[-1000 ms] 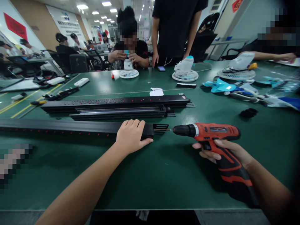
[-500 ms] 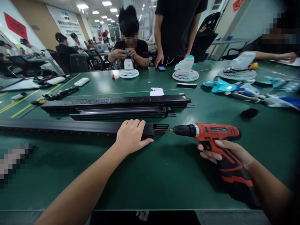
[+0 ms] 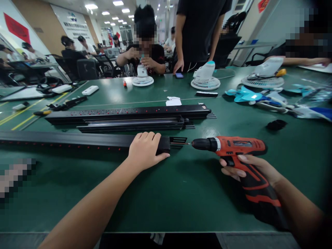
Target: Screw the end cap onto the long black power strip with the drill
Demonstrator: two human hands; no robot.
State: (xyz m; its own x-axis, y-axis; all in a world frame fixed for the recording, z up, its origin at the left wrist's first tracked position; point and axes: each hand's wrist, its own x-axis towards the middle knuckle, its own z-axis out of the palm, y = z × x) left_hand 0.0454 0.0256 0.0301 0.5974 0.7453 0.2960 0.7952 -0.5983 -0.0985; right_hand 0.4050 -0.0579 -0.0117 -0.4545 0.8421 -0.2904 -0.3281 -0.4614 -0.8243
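My left hand (image 3: 144, 150) is wrapped over the right end of a long black bar (image 3: 85, 138) with red dots along its near side, pressing it on the green table. A slotted black bracket (image 3: 178, 140) sticks out of that end. My right hand (image 3: 255, 167) grips the handle of a red and black cordless drill (image 3: 241, 145), its fingers round the handle near the trigger. The drill lies level, pointing left, its thin bit beside the bracket and reaching toward the bar's end. Whether the tip touches a screw is too small to tell.
Behind the bar lie another red-dotted black bar (image 3: 129, 112) and a thinner black rail (image 3: 135, 125). White fans (image 3: 205, 77) stand along the far side of the green table (image 3: 166, 204). Blue and white fan parts (image 3: 246, 95) lie right. A seated person (image 3: 145, 52) handles one fan.
My hands, the bar and the drill stay practically where they were. Across the table, the seated person's hands have shifted above the fan, and the standing person has moved slightly right.
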